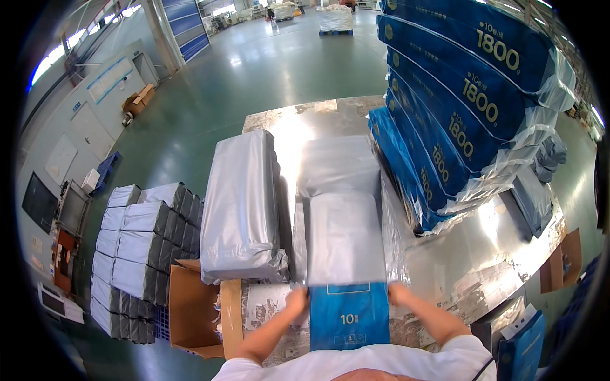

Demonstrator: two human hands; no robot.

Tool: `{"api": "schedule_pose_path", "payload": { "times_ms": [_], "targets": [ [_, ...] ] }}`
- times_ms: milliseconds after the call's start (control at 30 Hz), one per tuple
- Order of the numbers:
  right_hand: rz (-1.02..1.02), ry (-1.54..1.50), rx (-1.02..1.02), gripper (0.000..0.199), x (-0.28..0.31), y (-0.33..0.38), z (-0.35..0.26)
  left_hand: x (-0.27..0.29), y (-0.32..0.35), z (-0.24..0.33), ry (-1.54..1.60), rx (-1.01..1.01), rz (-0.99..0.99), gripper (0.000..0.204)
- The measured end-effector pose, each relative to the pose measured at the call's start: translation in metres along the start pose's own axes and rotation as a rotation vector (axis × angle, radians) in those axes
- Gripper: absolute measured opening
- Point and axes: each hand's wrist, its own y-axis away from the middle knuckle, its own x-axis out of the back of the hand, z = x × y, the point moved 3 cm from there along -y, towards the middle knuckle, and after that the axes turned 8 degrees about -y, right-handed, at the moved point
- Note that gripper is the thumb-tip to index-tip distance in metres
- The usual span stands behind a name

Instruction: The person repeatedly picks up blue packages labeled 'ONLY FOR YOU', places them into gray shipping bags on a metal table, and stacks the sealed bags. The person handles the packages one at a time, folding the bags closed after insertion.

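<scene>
A large silver plastic bag (346, 238) lies lengthwise before me on the metal-topped table. Out of its near end comes a blue printed pack (349, 317), which reaches back toward my body. My left hand (297, 301) is closed at the left corner of the bag's mouth, right beside the blue pack. At the opposite corner, my right hand (399, 294) is closed on the bag's edge in the same manner. The fingertips of both hands are partly hidden. To the left rests a filled silver bag (241, 206), with its crumpled end toward me.
Blue packs (445, 108) with loose clear plastic ends are stacked high on the table's right side. An open cardboard box (194, 311) stands left of the table (264, 119), near a pile of grey-wrapped bundles (143, 247). Another cardboard box (562, 261) is at the right.
</scene>
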Motion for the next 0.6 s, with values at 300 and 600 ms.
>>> {"api": "schedule_pose_path", "payload": {
  "times_ms": [300,600],
  "targets": [
    [-0.390,0.013,0.001,0.031,-0.115,0.122,0.041,-0.044,0.168,0.004,0.450,-0.035,-0.108,0.020],
    [0.393,-0.546,0.291,0.026,-0.024,0.084,-0.004,0.004,0.077,0.047,0.197,-0.064,-0.114,0.025]
  ]
}}
